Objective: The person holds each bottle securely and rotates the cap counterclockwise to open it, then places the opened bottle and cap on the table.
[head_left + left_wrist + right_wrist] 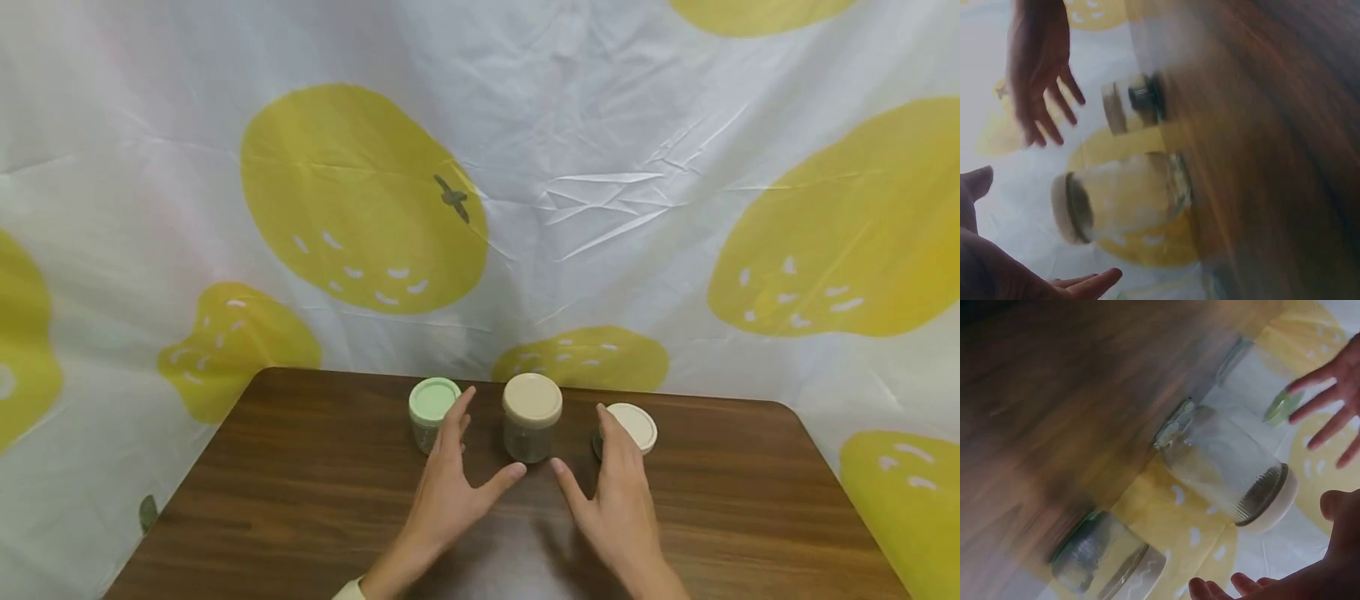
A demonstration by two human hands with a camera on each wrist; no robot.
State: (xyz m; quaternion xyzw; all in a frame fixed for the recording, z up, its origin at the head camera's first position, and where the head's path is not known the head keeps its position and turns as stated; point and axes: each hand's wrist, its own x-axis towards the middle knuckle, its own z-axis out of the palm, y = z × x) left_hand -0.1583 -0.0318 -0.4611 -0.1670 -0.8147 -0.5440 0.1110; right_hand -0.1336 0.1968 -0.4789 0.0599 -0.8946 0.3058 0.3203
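Note:
Three clear jars with lids stand in a row toward the table's far edge. In the middle is the tallest, a jar with a beige lid; its ribbed glass shows in the right wrist view. A shorter jar with a green lid is on the left, partly behind my left fingers. To the right, a low jar with a white lid is partly hidden by my right hand. My left hand and right hand hover before the middle jar, fingers spread, thumbs toward each other, holding nothing.
The jars share a dark brown wooden table with rounded corners. Right behind its far edge hangs a white cloth printed with large yellow fruit.

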